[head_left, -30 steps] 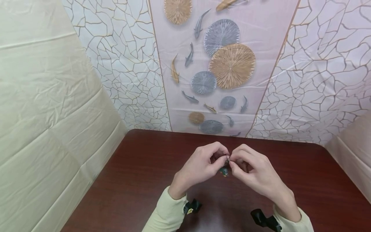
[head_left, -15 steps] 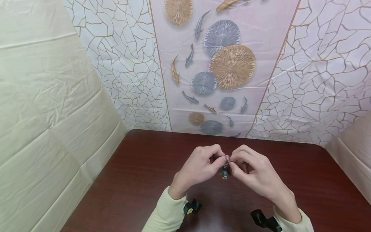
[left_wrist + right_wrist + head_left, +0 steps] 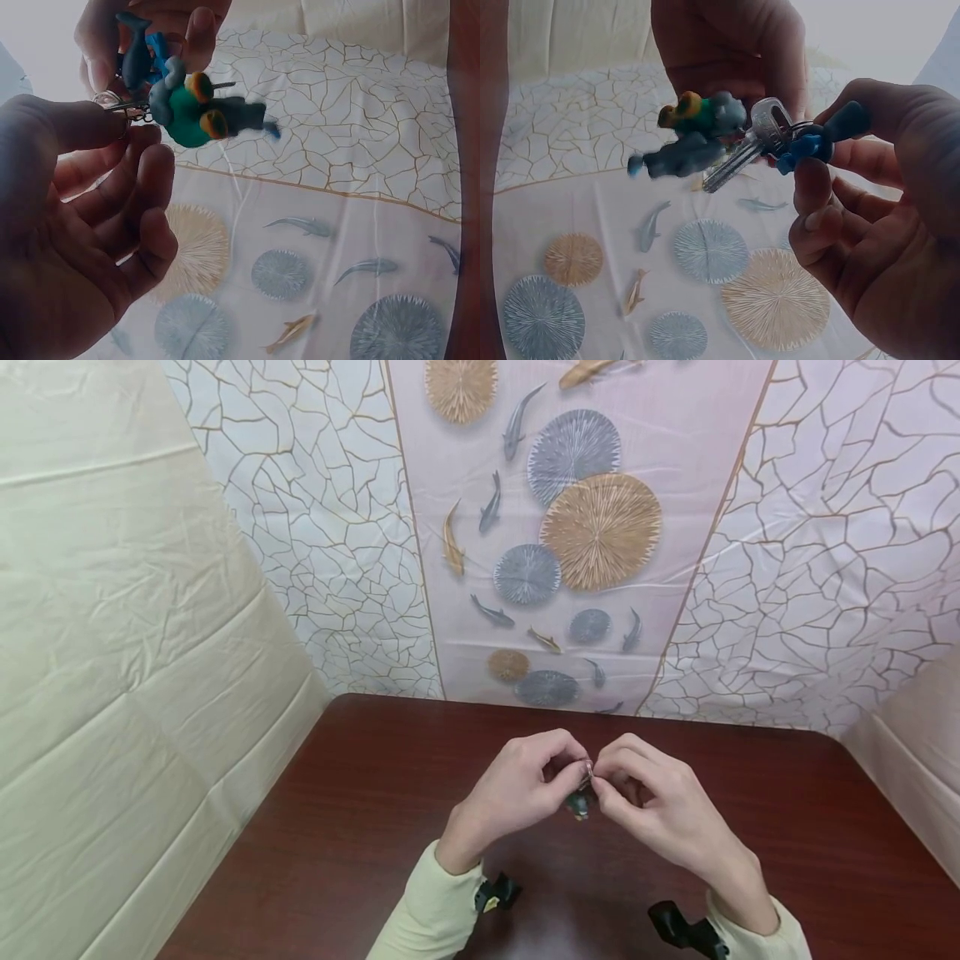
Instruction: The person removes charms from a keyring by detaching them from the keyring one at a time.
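My left hand point(image 3: 517, 781) and right hand point(image 3: 667, 797) meet above the table, thumbs and fingertips pinching a metal key ring point(image 3: 112, 103) between them. A silver key point(image 3: 739, 154) hangs from it, tilted down to the left in the right wrist view. Beside the key dangles a keychain figurine point(image 3: 187, 112) in green, grey and orange on a short chain. A second, blue and dark teal charm point(image 3: 806, 150) with a tail-like end sits against the right fingertips. Fingers hide part of the ring, so exactly where each hand grips it is unclear.
The dark reddish-brown table point(image 3: 315, 852) spreads under both hands. Behind it hangs a patterned cloth point(image 3: 480, 568) with fish and round motifs, and a cream cloth point(image 3: 150, 652) closes off the left. Black wrist devices point(image 3: 686, 931) sit at the sleeves.
The dangling figurine dipped slightly and rose again beneath the fingers. My left fingertips shifted a little at the ring, while the right hand stayed nearly still.
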Action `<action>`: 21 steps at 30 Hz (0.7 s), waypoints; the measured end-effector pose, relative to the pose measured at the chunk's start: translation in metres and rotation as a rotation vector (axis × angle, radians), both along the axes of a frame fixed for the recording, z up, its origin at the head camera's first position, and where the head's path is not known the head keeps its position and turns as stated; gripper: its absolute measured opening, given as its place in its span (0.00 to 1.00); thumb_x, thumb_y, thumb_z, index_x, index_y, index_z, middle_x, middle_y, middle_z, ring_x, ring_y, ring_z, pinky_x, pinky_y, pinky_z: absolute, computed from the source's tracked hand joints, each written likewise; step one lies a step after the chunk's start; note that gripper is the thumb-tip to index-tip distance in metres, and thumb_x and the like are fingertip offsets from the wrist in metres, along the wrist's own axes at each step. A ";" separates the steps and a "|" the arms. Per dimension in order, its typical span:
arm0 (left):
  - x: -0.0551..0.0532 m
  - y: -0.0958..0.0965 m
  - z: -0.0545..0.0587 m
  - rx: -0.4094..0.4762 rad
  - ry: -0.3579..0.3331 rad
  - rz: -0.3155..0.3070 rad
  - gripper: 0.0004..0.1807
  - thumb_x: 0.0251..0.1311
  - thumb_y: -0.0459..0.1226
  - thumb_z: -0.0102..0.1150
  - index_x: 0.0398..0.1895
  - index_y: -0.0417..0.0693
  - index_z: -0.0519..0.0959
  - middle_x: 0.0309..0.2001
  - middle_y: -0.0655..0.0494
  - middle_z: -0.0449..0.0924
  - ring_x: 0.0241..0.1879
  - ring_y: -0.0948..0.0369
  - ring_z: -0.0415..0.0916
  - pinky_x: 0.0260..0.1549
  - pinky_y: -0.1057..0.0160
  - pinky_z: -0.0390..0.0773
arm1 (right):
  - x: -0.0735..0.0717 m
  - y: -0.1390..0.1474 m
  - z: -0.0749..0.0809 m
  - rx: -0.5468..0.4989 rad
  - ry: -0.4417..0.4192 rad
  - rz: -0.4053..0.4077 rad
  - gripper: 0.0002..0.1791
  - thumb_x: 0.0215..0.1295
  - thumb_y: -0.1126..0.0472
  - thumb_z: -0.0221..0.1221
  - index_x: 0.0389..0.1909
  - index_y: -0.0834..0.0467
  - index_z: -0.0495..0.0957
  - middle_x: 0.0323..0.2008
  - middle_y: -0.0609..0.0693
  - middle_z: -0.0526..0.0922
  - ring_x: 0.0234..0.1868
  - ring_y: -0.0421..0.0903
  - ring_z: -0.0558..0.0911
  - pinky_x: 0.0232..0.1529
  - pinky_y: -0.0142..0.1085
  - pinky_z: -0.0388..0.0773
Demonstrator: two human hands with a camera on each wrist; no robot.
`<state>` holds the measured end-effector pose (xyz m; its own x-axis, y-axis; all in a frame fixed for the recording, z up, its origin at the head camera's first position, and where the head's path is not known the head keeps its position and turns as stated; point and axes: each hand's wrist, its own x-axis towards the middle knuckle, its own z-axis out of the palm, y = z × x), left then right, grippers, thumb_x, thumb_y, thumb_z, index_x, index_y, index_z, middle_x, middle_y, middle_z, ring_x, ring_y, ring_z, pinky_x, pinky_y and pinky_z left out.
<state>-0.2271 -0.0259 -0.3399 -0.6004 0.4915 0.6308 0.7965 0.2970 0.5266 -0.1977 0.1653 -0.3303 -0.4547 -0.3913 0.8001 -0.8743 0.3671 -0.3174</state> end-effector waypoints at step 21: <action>0.000 0.002 -0.002 0.039 0.064 0.045 0.06 0.62 0.31 0.56 0.31 0.50 0.79 0.27 0.62 0.84 0.20 0.77 0.68 0.22 0.81 0.69 | 0.000 -0.001 -0.001 -0.018 -0.014 0.040 0.16 0.48 0.78 0.65 0.31 0.55 0.80 0.32 0.46 0.77 0.25 0.30 0.71 0.22 0.21 0.65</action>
<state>-0.2271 -0.0243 -0.3422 -0.5793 0.4389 0.6869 0.8151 0.3137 0.4870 -0.1975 0.1641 -0.3311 -0.4506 -0.3945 0.8008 -0.8834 0.3262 -0.3363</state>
